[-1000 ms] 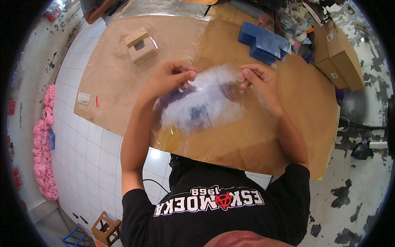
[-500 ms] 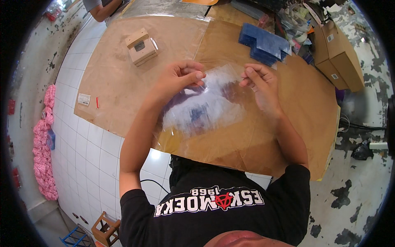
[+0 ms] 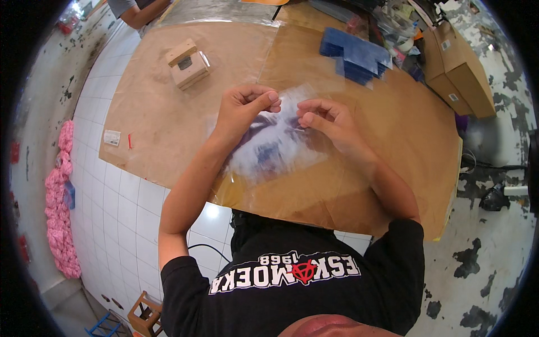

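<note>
Clear plastic sheets [image 3: 264, 160] lie in a glossy, see-through pile on the table in front of me, with white glare and a bluish patch showing. Over the pile's far left part is my left hand [image 3: 244, 109], thumb and forefinger pinched at what looks like a thin clear plastic sheet. My right hand [image 3: 331, 123] is just to its right, fingers curled and thumb close to the forefinger. Whatever is between those fingertips is too thin and clear to make out. The two sets of fingertips are a short way apart.
Brown paper covers the table [image 3: 393, 168]. A small wooden block jig [image 3: 190, 66] stands far left, a stack of blue plastic pieces [image 3: 356, 53] far right. Beyond the stack are a cardboard box [image 3: 457, 70] and clutter. A white label [image 3: 112, 137] lies left. Another person's arm [image 3: 143, 14] shows top left.
My right hand has moved left, toward my left hand, narrowing the gap between them. My left hand has stayed nearly in place, still pinched.
</note>
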The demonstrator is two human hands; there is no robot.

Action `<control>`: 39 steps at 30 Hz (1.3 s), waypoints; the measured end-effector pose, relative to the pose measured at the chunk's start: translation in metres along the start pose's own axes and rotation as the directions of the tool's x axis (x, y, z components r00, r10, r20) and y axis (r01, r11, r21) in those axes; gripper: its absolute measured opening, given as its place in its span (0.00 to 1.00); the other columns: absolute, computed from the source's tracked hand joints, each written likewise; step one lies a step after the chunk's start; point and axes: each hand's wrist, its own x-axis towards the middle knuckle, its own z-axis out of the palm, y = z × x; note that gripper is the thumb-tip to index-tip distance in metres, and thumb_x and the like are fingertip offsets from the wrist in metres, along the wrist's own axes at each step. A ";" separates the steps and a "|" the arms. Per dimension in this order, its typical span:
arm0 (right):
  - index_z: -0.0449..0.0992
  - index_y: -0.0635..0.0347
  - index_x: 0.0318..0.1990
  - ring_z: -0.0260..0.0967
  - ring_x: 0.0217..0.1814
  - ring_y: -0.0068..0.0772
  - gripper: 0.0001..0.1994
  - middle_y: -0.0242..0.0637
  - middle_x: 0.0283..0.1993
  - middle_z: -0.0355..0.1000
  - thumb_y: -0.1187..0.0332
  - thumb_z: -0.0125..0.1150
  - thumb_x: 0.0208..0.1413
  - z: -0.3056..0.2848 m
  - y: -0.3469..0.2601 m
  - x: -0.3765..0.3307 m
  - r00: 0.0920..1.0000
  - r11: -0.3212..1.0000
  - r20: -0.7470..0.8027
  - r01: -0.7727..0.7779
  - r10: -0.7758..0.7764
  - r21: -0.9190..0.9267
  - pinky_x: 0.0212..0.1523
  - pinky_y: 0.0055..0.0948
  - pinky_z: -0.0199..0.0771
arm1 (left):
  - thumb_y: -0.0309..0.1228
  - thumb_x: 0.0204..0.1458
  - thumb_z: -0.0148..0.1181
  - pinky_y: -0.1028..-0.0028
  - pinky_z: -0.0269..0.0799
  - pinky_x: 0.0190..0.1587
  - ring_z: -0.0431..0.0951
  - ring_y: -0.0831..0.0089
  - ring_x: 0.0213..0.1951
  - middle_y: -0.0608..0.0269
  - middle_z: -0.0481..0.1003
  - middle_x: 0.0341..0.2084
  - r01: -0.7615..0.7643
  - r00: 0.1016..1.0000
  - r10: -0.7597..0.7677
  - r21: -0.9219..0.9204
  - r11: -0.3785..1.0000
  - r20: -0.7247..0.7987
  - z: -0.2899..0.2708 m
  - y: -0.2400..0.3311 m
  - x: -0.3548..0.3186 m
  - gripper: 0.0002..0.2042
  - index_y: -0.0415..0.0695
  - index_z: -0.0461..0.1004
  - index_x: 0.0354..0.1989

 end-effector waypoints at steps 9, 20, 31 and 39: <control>0.77 0.63 0.39 0.70 0.32 0.17 0.09 0.30 0.32 0.75 0.67 0.64 0.55 0.001 0.013 0.002 0.994 0.998 -0.083 0.066 -0.068 -0.026 0.32 0.18 0.69 | 0.28 0.54 0.61 0.73 0.75 0.39 0.78 0.74 0.31 0.58 0.78 0.28 -0.059 0.998 0.059 -0.007 0.998 0.007 0.008 -0.006 -0.002 0.07 0.36 0.77 0.36; 0.73 0.62 0.37 0.72 0.31 0.27 0.17 0.34 0.28 0.71 0.56 0.49 0.64 -0.040 0.018 0.017 0.955 0.946 -0.260 0.206 -0.139 0.249 0.36 0.24 0.73 | 0.27 0.54 0.61 0.74 0.74 0.38 0.77 0.75 0.31 0.59 0.78 0.27 -0.139 0.986 0.127 -0.122 0.983 -0.104 -0.006 -0.005 0.005 0.07 0.35 0.77 0.35; 0.76 0.67 0.43 0.72 0.30 0.23 0.14 0.38 0.34 0.75 0.63 0.56 0.61 -0.037 0.001 0.011 0.978 0.990 -0.165 0.136 -0.129 0.033 0.31 0.21 0.73 | 0.29 0.55 0.60 0.76 0.72 0.34 0.76 0.75 0.27 0.62 0.76 0.25 0.047 0.986 -0.059 0.083 0.995 0.154 -0.003 0.003 0.000 0.07 0.36 0.76 0.34; 0.77 0.66 0.42 0.69 0.26 0.19 0.11 0.33 0.29 0.73 0.66 0.56 0.61 -0.032 -0.003 0.012 0.893 0.957 -0.357 0.291 -0.273 -0.004 0.29 0.19 0.71 | 0.34 0.59 0.55 0.78 0.74 0.34 0.77 0.76 0.27 0.61 0.76 0.24 0.032 0.997 -0.030 0.030 0.999 -0.077 -0.016 0.002 0.003 0.12 0.35 0.76 0.37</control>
